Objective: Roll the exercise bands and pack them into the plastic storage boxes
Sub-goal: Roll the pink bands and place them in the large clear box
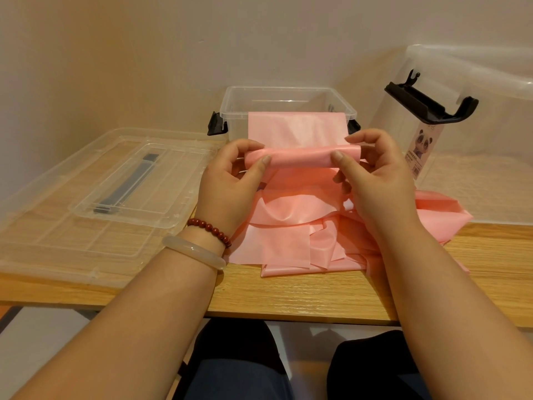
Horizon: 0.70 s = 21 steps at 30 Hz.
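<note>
Room setting. A light wood-grain table with a straight front edge spans the view. Its far side meets a plain off-white wall, which is bare and shades to warm tan on the left. A pale grey floor shows below the table edge.

The pink exercise band looks like thin, smooth rubbery sheet with a soft sheen. The storage box and lid are clear glossy plastic — latches matt black. The bench is light wood — grained, matt.
</note>
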Tool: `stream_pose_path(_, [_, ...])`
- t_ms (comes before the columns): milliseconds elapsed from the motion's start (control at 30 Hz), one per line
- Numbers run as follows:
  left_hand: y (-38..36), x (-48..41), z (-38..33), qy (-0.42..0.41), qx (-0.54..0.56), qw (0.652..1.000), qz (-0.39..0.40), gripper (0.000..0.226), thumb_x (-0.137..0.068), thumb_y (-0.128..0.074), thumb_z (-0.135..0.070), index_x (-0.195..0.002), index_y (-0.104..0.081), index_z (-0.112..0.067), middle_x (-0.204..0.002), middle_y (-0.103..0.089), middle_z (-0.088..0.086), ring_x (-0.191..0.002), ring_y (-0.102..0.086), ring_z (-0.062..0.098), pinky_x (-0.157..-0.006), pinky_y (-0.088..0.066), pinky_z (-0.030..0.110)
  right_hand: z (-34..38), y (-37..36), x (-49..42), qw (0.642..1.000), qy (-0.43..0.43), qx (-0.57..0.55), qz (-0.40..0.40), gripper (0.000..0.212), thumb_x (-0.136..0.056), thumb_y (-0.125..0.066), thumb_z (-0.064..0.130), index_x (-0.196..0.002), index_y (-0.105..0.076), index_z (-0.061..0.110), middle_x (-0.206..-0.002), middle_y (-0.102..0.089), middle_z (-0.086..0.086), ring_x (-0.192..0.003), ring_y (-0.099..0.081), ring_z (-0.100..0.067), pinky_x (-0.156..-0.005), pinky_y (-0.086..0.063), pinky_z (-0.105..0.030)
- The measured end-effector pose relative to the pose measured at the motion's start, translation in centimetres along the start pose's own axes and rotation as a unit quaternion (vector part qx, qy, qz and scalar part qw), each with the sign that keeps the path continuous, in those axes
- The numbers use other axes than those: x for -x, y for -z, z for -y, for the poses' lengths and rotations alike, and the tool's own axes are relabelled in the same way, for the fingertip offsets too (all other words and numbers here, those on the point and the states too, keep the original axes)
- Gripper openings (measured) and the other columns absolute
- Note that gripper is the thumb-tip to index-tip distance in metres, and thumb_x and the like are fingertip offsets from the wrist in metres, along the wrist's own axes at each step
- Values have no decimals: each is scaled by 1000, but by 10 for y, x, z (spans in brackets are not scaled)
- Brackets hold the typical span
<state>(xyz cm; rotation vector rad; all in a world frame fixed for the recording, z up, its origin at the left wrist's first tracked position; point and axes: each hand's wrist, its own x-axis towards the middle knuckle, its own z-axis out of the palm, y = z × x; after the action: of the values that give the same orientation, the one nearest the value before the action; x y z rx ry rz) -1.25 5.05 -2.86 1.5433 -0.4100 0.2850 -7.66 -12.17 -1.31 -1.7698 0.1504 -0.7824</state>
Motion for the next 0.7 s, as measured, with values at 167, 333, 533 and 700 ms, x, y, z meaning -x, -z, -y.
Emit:
stream_pose_path(167, [3, -3, 3, -9, -22, 999, 26, 26, -89, -64, -8, -108, -63, -24, -110, -64, 2, -92, -63, 8, -69, -53, 16, 1, -1, 1, 1000, -3, -14, 0, 15, -91, -65, 10, -103, -62, 17, -92, -68, -4, -68, -68, -10, -60, -53, -21])
stream_pose_path(333, [4, -3, 5, -30, -32, 999, 25, 33, -89, -61, -5, -109, -60, -31, -117, -62, 1, -101, -62, 12, -77, -54, 18, 2, -1, 2, 999, -19, -15, 25, 21, -90, -63, 8, -109, -62, 16, -103, -68, -1, -83, -70, -7, -66, -54, -18])
stream_pose_path(533, [2, -4, 4, -33, -6, 999, -1, 20, -92, -61, -9, -103, -66, -25, -116, -60, 6, -98, -62, 16, -65, -52, 13, 2, -2, 1, 999, -20, -23, 12, 22, -92, -64, 10, -112, -60, 17, -93, -68, -2, -70, -71, -12, -62, -55, -21])
stream_pose_path(700, [5, -5, 4, -71, -49, 996, 15, 29, -85, -55, -6, -97, -63, -31, -112, -58, -4, -103, -59, 15, -73, -51, 14, 3, -2, 1, 1000, -14, -21, 7, 16, -93, -64, 14, -108, -62, 17, -92, -69, 0, -78, -70, -9, -62, -54, -18])
